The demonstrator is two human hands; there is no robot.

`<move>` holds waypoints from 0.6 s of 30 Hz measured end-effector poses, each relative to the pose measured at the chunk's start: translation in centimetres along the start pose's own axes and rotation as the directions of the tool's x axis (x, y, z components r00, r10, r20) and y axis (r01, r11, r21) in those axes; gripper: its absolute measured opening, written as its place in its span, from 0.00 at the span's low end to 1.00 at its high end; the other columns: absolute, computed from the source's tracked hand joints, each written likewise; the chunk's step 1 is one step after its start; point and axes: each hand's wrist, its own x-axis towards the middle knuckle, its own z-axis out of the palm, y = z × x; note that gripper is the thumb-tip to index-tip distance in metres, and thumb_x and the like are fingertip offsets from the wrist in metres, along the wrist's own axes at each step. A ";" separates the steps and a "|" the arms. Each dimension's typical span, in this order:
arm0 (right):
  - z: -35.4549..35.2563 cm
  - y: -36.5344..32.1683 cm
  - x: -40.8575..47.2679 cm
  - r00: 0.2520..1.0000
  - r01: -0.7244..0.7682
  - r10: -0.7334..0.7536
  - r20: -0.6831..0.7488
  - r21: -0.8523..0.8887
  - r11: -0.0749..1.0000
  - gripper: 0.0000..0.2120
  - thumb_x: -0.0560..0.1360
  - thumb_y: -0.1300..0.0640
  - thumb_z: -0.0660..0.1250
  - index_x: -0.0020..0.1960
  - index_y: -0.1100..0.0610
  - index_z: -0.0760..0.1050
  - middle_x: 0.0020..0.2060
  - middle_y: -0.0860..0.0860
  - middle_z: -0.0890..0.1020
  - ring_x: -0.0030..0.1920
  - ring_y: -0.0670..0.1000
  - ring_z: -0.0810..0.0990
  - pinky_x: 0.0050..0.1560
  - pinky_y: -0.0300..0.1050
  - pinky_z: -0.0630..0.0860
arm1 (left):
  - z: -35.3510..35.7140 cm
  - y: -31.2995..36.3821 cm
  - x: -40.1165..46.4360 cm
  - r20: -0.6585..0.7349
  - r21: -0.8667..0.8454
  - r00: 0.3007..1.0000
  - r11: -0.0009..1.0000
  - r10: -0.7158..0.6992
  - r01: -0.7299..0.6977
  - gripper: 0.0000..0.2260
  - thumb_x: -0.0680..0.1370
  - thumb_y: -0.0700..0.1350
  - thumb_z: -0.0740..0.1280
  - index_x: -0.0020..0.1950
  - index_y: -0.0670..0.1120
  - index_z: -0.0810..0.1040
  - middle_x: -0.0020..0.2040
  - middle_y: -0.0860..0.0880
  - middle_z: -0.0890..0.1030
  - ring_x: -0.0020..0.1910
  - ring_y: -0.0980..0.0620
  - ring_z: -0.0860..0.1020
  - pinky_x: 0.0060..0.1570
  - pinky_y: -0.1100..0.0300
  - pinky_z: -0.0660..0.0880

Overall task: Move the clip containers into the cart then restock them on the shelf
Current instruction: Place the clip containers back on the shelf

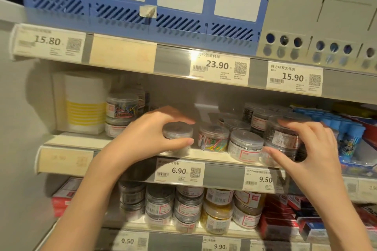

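Above the 6.90 tag (179,171) — left hand (151,134) grips a clip container (177,131).

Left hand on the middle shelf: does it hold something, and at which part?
Yes. The left hand holds a clear clip container by its round side wall near the lid, fingers over the top and thumb in front.

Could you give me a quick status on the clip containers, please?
Left hand grips a clear container on the middle shelf. Right hand curls around stacked containers. Nothing blocking.

Clip containers (244,144) crowd the shelf (204,156); open gap behind them.
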 end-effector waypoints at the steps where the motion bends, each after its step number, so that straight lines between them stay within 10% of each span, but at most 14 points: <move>1: 0.0 0.0 0.0 1.000 -0.004 0.004 0.001 0.000 1.000 0.27 0.64 0.43 0.67 0.57 0.59 0.75 0.47 0.48 0.69 0.51 0.50 0.66 0.57 0.61 0.67 | -0.1 -0.2 -0.2 -0.008 -0.004 1.000 1.000 -0.016 0.016 0.21 0.62 0.70 0.63 0.53 0.69 0.75 0.56 0.70 0.75 0.58 0.69 0.72 0.61 0.59 0.71; 18: 0.4 0.7 -0.1 1.000 0.011 -0.011 -0.022 0.018 1.000 0.25 0.67 0.42 0.70 0.57 0.56 0.74 0.48 0.45 0.68 0.52 0.44 0.63 0.57 0.54 0.65 | -0.5 0.2 -0.5 -0.130 -0.065 0.987 0.994 -0.091 0.083 0.14 0.67 0.55 0.73 0.51 0.62 0.77 0.48 0.68 0.79 0.49 0.70 0.76 0.48 0.73 0.72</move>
